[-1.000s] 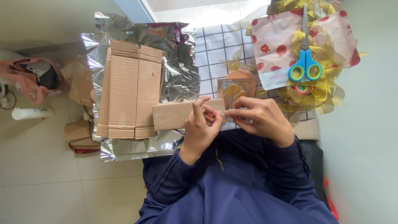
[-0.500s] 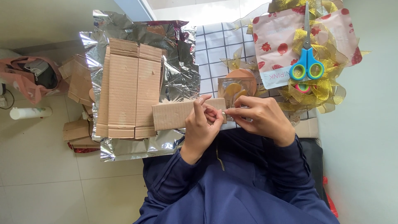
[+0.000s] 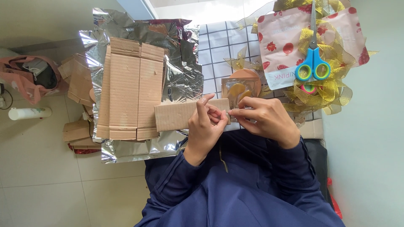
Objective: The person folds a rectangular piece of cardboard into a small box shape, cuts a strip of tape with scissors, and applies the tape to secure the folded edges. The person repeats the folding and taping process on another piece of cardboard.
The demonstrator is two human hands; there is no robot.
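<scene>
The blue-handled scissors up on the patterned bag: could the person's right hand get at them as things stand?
Probably yes, once freed: the scissors lie uncovered on top of the bag, but the right hand is busy pinching the cardboard strip.

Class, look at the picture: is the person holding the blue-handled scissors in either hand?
No. The scissors lie on gold ribbon apart from both hands, while the left hand and right hand grip a cardboard strip.

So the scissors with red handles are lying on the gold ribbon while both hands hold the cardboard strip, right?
Not quite: the scissors have blue and green handles, not red, as the head view shows. They do lie on the gold ribbon, and the left hand and right hand hold the cardboard strip.
</scene>
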